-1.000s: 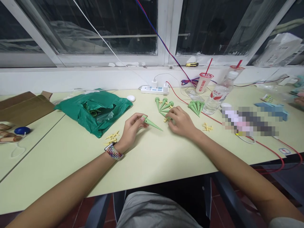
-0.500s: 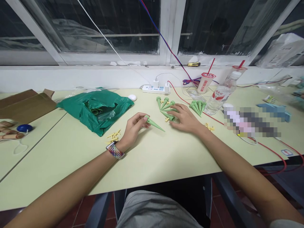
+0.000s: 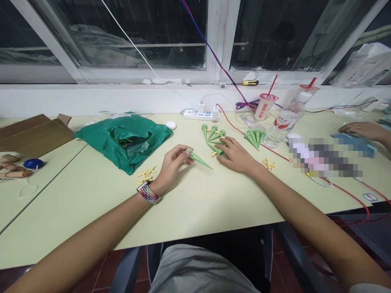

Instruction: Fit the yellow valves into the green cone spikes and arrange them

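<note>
My left hand pinches a pale green plastic cone spike at its wide end, with the point aimed right. My right hand lies on the table with its fingers apart and holds nothing. Its fingertips are at another green spike, part of a loose group of green spikes. A second bunch of green spikes lies beyond that hand. Small yellow plastic pieces lie in two heaps, one near my left hand and one right of my right hand.
A co-worker's hand rests at the far right. A green plastic bag, cardboard, power strip, white mouse, paper cup and water bottle stand on the table. Red cable runs along it.
My right hand has opened from a pinch and lies flatter on the table, without the spike. A co-worker's hand has come into view at the far right. My left hand stays nearly still.
</note>
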A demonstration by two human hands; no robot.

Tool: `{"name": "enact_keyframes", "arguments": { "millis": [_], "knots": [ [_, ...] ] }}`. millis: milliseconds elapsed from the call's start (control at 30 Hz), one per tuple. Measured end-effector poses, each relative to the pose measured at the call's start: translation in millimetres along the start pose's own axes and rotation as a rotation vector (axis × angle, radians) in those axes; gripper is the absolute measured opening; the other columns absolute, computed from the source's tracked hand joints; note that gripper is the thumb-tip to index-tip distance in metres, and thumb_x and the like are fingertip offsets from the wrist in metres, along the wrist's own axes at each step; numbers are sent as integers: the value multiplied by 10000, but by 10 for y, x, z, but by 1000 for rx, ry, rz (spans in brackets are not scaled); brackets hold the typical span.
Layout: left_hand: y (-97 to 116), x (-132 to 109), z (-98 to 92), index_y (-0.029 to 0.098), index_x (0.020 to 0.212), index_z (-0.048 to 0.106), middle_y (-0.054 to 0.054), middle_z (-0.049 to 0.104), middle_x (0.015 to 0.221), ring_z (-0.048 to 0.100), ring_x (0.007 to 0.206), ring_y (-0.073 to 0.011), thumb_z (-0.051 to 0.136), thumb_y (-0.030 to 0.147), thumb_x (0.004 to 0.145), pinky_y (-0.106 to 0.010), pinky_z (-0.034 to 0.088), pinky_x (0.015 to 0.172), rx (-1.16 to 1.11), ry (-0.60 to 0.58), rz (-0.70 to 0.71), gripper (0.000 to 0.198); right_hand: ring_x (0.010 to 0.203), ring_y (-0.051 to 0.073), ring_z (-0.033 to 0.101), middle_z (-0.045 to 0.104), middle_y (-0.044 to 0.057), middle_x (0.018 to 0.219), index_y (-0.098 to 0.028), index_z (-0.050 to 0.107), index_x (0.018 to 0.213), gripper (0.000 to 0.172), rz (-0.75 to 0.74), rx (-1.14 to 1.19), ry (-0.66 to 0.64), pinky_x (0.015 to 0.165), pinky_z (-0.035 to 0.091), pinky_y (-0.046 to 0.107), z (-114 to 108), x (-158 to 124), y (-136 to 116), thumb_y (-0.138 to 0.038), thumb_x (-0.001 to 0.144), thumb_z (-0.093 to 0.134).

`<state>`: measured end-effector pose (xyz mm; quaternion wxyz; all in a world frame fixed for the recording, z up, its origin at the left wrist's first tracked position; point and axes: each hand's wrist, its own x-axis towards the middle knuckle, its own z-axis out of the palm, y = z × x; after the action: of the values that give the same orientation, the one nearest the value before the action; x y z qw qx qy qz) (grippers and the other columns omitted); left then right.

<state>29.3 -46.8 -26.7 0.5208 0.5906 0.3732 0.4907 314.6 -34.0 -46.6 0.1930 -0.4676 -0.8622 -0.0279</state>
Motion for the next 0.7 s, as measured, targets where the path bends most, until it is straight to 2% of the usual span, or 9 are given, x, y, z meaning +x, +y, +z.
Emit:
{"name": "enact_keyframes", "arguments": {
  "millis": [400, 567, 700],
  "knots": [
    [14, -2, 10, 183, 1007, 734, -56, 680, 961, 686, 811, -185, 753, 463, 899, -318, 580, 754, 2, 2, -8, 300, 1463, 387, 365, 492, 209, 1527, -125, 627, 1407, 485, 70, -24, 9, 1206, 386, 563, 5, -2, -164, -417, 1043, 494],
    [7, 2, 7, 187, 1005, 739, -61, 685, 968, 689, 813, -188, 754, 472, 894, -323, 582, 748, 7, 2, -11, 306, 1497, 420, 338, 470, 218, 1550, -118, 637, 1397, 493, 90, -31, 10, 1237, 333, 587, 31, 1, -168, -426, 1041, 490],
    [7, 6, 12, 187, 998, 739, -65, 691, 971, 693, 819, -193, 756, 478, 888, -321, 583, 746, 12, 8, -12, 312, 1544, 449, 265, 451, 209, 1573, -141, 644, 1388, 476, 93, -32, 20, 1241, 274, 656, 53, 4, -153, -428, 1042, 486]
  ]
}}
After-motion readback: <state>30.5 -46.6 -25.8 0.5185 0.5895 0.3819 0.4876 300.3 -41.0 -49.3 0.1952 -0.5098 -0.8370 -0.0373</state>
